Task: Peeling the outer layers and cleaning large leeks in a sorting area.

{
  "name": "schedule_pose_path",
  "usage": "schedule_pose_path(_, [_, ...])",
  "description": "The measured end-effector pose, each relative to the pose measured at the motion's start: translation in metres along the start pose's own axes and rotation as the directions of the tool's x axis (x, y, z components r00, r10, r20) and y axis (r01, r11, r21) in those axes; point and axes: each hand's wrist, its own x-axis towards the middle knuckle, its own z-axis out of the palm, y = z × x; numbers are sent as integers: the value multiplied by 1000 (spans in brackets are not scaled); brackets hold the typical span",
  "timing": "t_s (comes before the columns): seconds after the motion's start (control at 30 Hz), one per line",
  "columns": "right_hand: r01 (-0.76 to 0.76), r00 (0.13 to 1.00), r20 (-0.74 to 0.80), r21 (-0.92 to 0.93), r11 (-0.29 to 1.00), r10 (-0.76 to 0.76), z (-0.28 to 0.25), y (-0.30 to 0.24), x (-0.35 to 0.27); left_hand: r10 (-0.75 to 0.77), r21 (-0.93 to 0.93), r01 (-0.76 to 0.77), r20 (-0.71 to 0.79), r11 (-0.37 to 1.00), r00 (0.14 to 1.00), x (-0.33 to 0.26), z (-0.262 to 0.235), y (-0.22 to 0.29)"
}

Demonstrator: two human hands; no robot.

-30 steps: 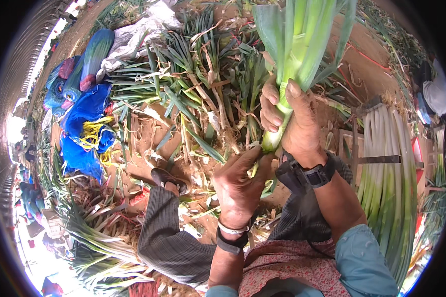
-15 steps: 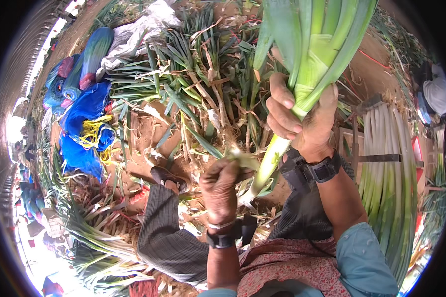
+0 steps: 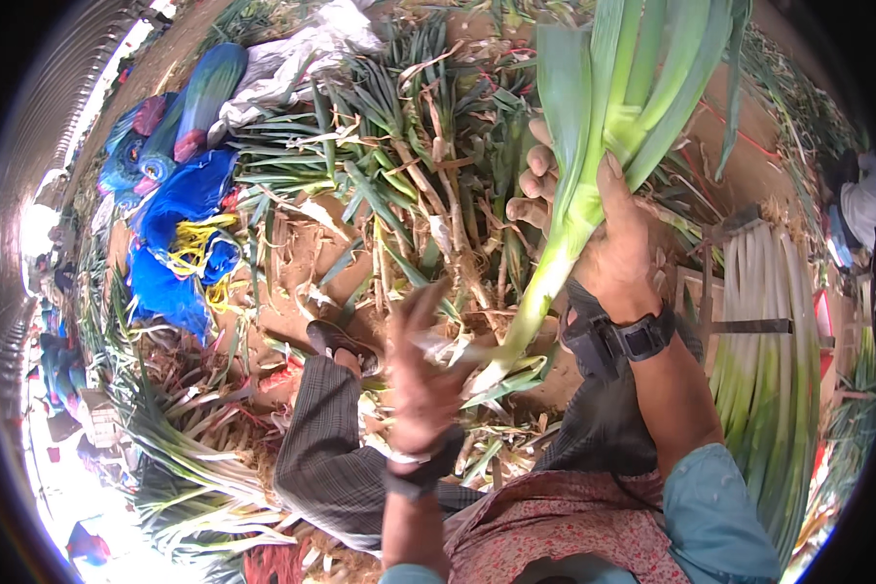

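Being cradled, best gently: leek (image 3: pixel 578 206), by right hand (image 3: pixel 620 251), thumb opposing fingers; left of leek, left hand (image 3: pixel 423 389), blurred fingers seemingly being held apart.

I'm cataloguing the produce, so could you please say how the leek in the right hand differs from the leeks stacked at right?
The held leek is single, in the right hand; the stacked leeks lie side by side. The held leek's leaves point up the picture; the stacked leeks' green ends point down it. Both shade from white to green.
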Motion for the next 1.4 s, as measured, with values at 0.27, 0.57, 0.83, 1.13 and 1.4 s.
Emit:
schedule_pose_path(0.27, [-58,998,33,133,989,55,8,7,0,-216,-452,273,174,849,961,28,38,31])
schedule_pose_path(0.57, [-19,1000,-10,67,998,20,-1,-9,-1,-691,-702,418,-145,577,709,-41,-33,-59])
schedule_pose_path(0.83, [7,980,-198,62,998,5,5,-1,2,-335,-216,293,-196,931,922,-21,-36,-28])
schedule_pose_path(1.13, [170,802,-507,-314,934,-316,-5,39,17,-129,-43,128,-25,991,991,15,61,7])
schedule_pose_path(1.4, [215,775,-527,-302,929,-350,-26,10,8,-178,-200,196,103,960,979,0,66,-9])
